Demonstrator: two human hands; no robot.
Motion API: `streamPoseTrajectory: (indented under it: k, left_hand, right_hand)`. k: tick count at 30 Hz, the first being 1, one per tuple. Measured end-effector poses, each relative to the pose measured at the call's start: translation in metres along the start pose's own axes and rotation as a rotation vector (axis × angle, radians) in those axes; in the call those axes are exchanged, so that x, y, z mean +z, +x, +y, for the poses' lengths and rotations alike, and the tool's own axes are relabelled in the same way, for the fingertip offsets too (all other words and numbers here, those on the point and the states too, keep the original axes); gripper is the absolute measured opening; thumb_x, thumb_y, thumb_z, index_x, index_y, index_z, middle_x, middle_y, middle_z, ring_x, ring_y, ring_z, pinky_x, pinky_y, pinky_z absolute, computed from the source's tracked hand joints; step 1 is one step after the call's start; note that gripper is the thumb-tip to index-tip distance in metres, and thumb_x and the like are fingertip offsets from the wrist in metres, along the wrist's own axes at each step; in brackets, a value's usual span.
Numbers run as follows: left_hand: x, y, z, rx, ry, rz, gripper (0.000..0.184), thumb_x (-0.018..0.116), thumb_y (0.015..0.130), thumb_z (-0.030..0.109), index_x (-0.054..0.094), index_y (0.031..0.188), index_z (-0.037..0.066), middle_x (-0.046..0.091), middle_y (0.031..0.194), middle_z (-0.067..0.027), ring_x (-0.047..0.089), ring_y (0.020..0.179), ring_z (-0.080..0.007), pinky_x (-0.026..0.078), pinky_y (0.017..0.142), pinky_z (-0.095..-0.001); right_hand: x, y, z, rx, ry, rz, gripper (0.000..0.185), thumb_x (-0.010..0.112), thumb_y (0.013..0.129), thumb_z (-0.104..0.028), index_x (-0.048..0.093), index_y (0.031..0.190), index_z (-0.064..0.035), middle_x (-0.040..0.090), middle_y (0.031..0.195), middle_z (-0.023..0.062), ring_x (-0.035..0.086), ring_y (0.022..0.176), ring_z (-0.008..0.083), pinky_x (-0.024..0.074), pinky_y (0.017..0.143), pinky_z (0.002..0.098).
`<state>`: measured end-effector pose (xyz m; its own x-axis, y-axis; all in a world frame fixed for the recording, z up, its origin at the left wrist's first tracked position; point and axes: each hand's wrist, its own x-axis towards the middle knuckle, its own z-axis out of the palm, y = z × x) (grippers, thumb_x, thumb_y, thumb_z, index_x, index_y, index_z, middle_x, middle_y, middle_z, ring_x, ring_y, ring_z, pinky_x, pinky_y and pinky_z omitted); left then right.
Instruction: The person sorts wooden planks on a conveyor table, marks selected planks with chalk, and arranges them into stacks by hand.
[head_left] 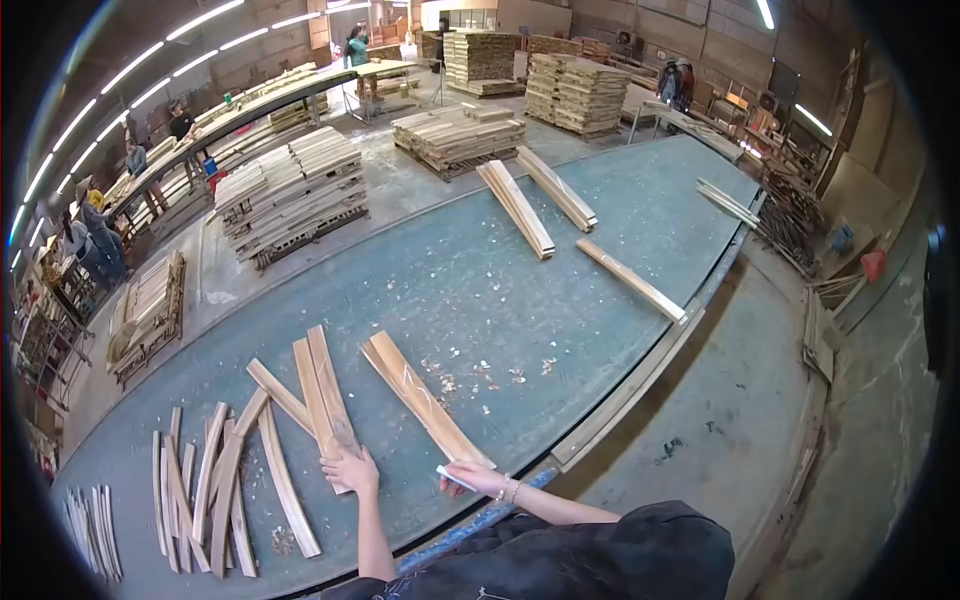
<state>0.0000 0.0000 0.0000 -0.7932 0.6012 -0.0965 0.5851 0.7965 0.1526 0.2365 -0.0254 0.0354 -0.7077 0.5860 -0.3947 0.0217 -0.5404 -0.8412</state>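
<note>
While the left hand (350, 470) lies over the near end of a pair of boards (320, 400), its fingers laid loosely across the wood and the thumb held apart, the right hand (480, 478) pinches a slim white stick (457, 479) at the near end of the pale-marked timber (420, 397). From where I stand, the left forearm reaches almost straight forward and the right comes in from the side, bracelets (508, 489) at its wrist. Both are at one edge of a long green table (400, 290) littered with wood flakes (447, 382). Left of the hands, curved strips (229, 480) lie jumbled and crossing, with narrow sticks (92, 530) bunched beyond them; up the table sit more lengths (517, 212), well apart from the hands. Around us spreads a workshop with a grey floor (660, 400), tube lights (205, 20) and people (357, 50) near a long bench (250, 105). Stacked lumber (290, 190) stands in squared piles. By that bench is a blue-and-red object (211, 168); whether it is a container, I cannot tell.
</note>
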Motion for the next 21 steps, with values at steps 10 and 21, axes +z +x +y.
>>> streamPoseTrajectory:
  k: [10,21]
  left_hand:
    - [-0.004,0.021,-0.025,0.216,-0.169,0.032,0.06,0.056,0.074,0.024,0.027,0.124,0.007,0.05,0.1,-0.0185,0.049,0.094,-0.0278,0.025,0.089,-0.0472]
    - [-0.1,0.019,-0.087,-0.295,-2.18,-1.424,0.038,0.049,0.083,0.021,0.04,0.114,0.002,0.053,0.097,-0.0109,0.052,0.084,-0.0201,0.039,0.078,-0.0322]
  right_hand:
    - [0.049,0.056,0.005,-0.039,-0.049,0.137,0.025,0.037,0.089,-0.028,0.05,0.09,-0.0069,0.057,0.085,0.0029,0.053,0.069,0.0073,0.0444,0.064,0.0211]
    - [0.102,0.098,-0.024,-0.073,0.609,0.22,0.028,0.038,0.087,-0.031,0.054,0.093,-0.0091,0.056,0.1,0.0078,0.054,0.084,0.019,0.0433,0.074,0.0333]
